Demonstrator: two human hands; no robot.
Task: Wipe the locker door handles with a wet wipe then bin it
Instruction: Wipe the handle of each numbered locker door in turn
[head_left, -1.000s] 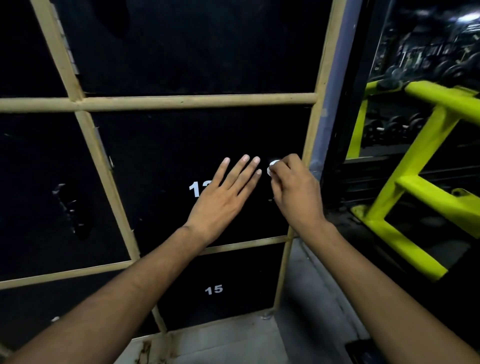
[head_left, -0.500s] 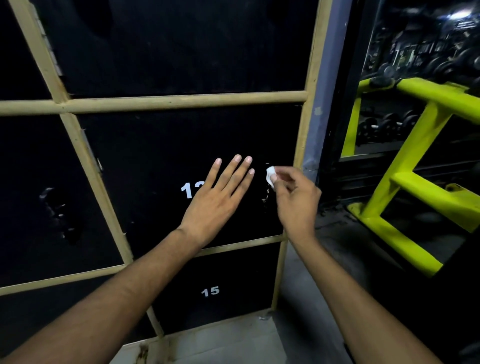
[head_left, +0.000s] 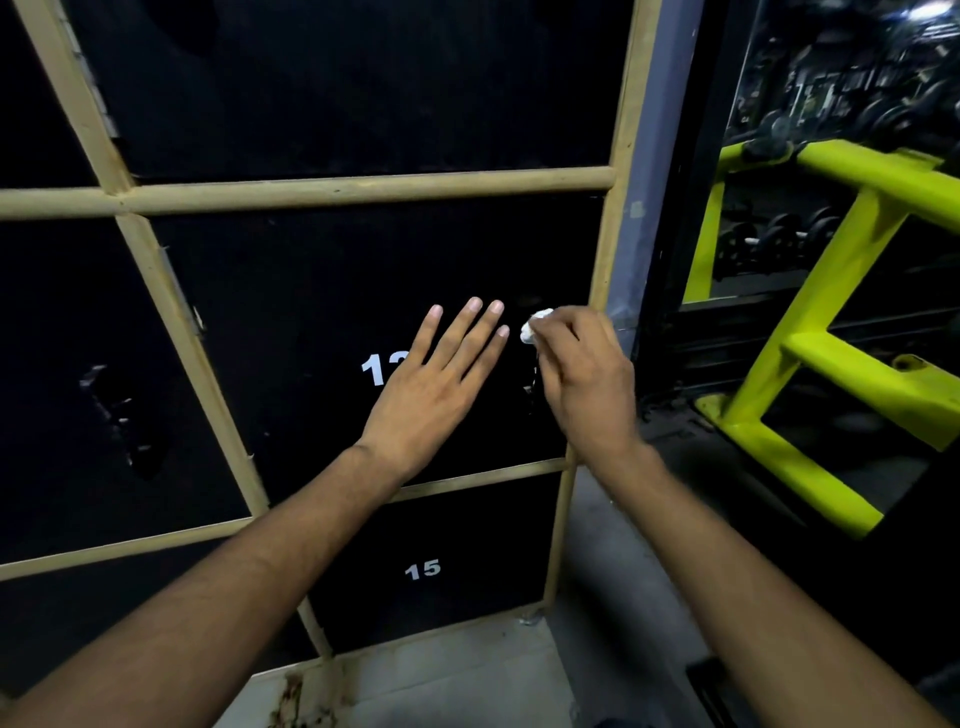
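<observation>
I face black locker doors in a tan frame (head_left: 363, 187). My left hand (head_left: 436, 384) lies flat, fingers spread, on the door numbered 13 (head_left: 311, 291), covering part of the number. My right hand (head_left: 587, 374) pinches a small crumpled white wet wipe (head_left: 534, 326) and presses it against the dark handle (head_left: 531, 384) near the door's right edge. The handle is mostly hidden behind my right hand and hard to make out against the black door.
Door 15 (head_left: 423, 569) sits below. Another black door (head_left: 104, 395) with scuffed paint is to the left. A bright yellow metal rack (head_left: 810, 332) stands to the right, with dumbbells (head_left: 779, 234) behind it. Grey floor (head_left: 613, 597) lies beside the lockers.
My right hand with the wipe slid a little down the handle and back up. My left hand stayed flat on the door. The view shifted slightly.
</observation>
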